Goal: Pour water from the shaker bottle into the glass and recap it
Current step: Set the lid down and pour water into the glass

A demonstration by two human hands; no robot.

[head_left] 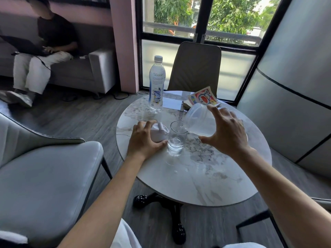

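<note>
My right hand (226,131) grips a translucent shaker bottle (199,119) and holds it tilted on its side, its open mouth over the rim of a clear glass (176,138). A thin stream of water runs into the glass, which stands on the round marble table (206,176) with a little water at its bottom. Left of the glass, my left hand (145,140) rests on the table and holds the shaker's white cap (159,134).
A capped plastic water bottle (156,85) stands at the table's far left edge. A colourful booklet (203,98) lies at the far right. Chairs ring the table: grey ones left (44,167) and right, a brown one (195,67) opposite. A person sits on a sofa at far left.
</note>
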